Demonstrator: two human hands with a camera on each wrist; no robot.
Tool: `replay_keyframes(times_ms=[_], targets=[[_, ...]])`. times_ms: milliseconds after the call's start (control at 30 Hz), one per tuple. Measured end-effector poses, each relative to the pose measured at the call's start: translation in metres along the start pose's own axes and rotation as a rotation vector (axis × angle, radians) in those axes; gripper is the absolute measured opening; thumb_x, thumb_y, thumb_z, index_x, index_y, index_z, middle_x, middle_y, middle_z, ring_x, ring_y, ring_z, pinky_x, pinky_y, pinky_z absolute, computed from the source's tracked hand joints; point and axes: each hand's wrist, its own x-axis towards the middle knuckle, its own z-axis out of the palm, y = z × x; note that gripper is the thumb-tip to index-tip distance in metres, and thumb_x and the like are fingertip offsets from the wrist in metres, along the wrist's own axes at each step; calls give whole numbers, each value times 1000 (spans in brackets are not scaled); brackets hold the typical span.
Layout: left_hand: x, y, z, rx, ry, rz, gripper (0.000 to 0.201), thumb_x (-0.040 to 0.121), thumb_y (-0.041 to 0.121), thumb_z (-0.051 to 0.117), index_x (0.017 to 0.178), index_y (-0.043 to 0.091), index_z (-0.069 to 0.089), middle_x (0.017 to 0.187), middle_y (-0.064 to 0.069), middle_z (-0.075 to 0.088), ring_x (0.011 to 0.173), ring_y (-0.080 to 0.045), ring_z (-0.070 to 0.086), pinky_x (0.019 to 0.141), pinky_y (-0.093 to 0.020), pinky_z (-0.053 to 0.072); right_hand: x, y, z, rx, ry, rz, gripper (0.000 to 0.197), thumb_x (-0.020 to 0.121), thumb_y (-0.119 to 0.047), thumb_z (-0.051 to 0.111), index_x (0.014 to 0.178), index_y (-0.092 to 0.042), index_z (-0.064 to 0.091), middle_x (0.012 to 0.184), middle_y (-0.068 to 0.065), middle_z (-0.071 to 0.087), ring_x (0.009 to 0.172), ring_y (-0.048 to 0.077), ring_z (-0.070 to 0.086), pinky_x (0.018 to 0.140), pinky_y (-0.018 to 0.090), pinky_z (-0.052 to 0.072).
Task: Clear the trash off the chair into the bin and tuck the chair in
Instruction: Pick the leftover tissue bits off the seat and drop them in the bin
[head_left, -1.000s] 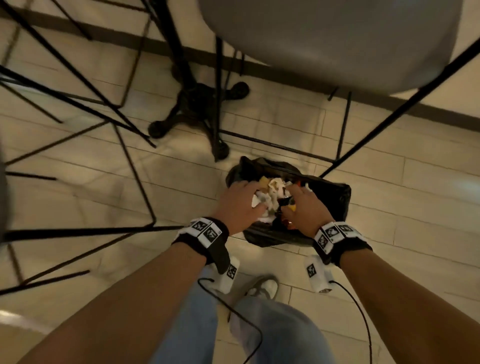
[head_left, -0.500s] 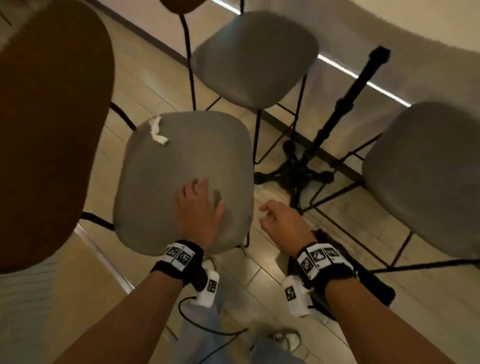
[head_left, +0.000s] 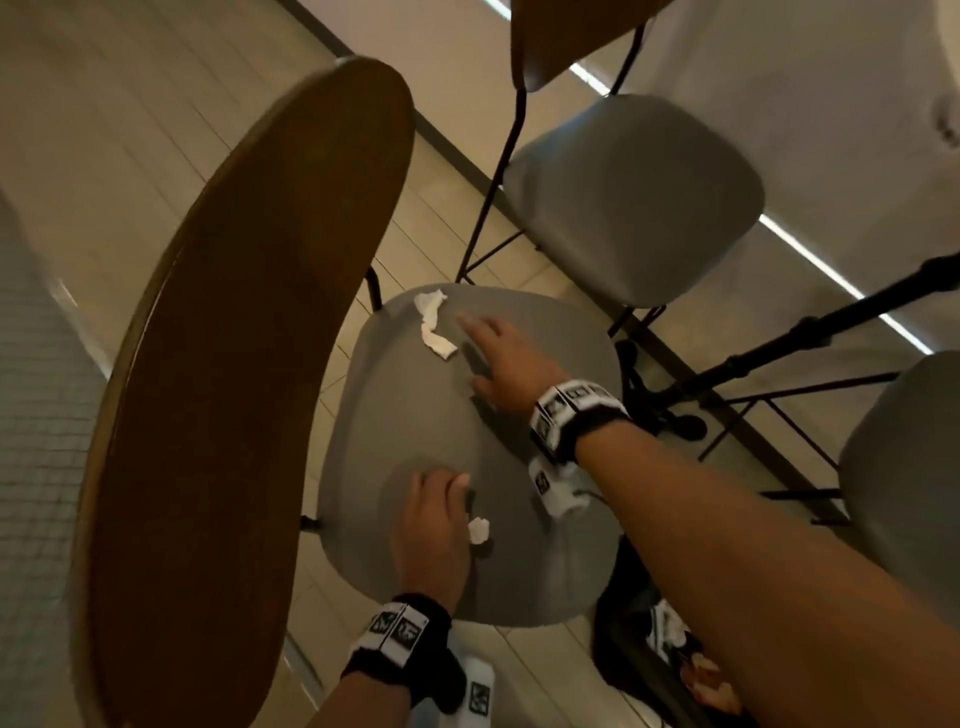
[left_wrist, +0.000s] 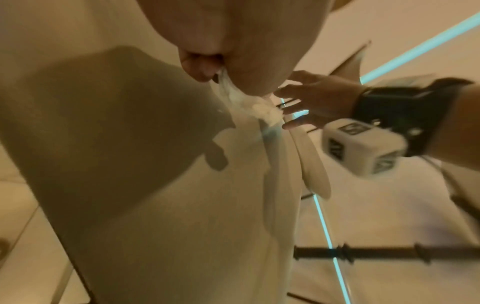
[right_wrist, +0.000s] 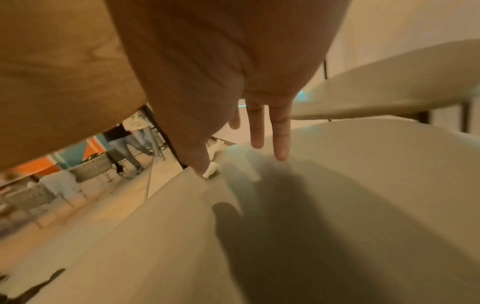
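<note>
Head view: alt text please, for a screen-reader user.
Seen from above, a right hand reaches open toward a twisted white tissue on a grey chair seat, while the left hand pinches a small paper wad.

The left hand (left_wrist: 233, 51) is pinching a crumpled white tissue (left_wrist: 249, 102) above the pale chair seat (left_wrist: 155, 205), while the right hand (left_wrist: 317, 98) is reaching with spread fingers (left_wrist: 296, 123) just beyond it.

No words, brands or numbers can be read; the wristbands (head_left: 571, 410) carry only black-and-white square marker patterns, too blurred to make out.
</note>
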Motion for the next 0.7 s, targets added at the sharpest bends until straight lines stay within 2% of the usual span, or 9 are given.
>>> replay_keyframes(times_ms=[100,167,233,300,400,500,567,633,700], targets=[[4,-4,-11,-127,25,-110,30,103,54,48,88,31,60,82,6,65,75,-13,62,68,-35,51,59,-11,8,-188,-61,-129,91,89,-36,68,160,-37,10,171,5,11,151,36,25,116,57,32],[5,-5,-16,-136,13,-129,34,99,58,52,82,30,62,76,5,67,73,-12,64,68,-34,52,74,-20,17,-295,-94,-166,80,91,-36,66,158,-32,24,169,5,20,151,36,25,117,57,29],[7,-4,-20,-129,-5,-125,41,97,59,57,73,26,62,71,2,66,71,-14,62,67,-32,49,71,-24,24,-294,-20,-170,49,94,-29,63,141,-23,50,152,8,46,134,31,45,106,48,41],[8,-1,-23,-134,-16,-110,47,94,55,65,65,18,61,67,-1,62,66,-13,57,65,-26,42,51,-18,33,-102,68,-144,19,96,-20,58,115,-15,59,121,10,59,102,24,54,88,42,50],[8,12,-20,-252,-41,-69,57,87,49,76,61,5,50,67,-10,54,62,-15,48,62,-22,39,-12,5,35,219,127,-39,3,93,-12,57,92,-9,57,97,14,60,83,26,53,78,47,50],[-5,44,0,-290,-155,-2,54,88,46,76,61,16,40,69,0,46,62,-11,42,62,-23,39,-113,44,39,407,269,93,6,92,-11,58,87,-12,60,88,7,61,80,24,55,74,38,45],[-27,73,26,-309,-320,32,50,90,49,71,65,20,39,59,11,44,56,-6,40,57,-21,40,-189,76,47,471,343,222,9,96,-18,58,88,-21,59,88,0,60,79,17,56,72,29,45],[-56,100,66,-303,-519,48,46,93,46,71,71,18,41,52,10,47,52,-6,43,53,-23,43,-262,116,64,505,369,372,6,96,-21,62,90,-22,60,90,-2,61,81,13,56,71,21,43],[-89,114,122,-204,-677,94,45,94,45,72,76,16,43,54,8,52,50,-8,47,49,-23,47,-327,161,88,509,355,519,2,94,-18,64,93,-17,65,93,0,64,84,14,58,73,23,42]])
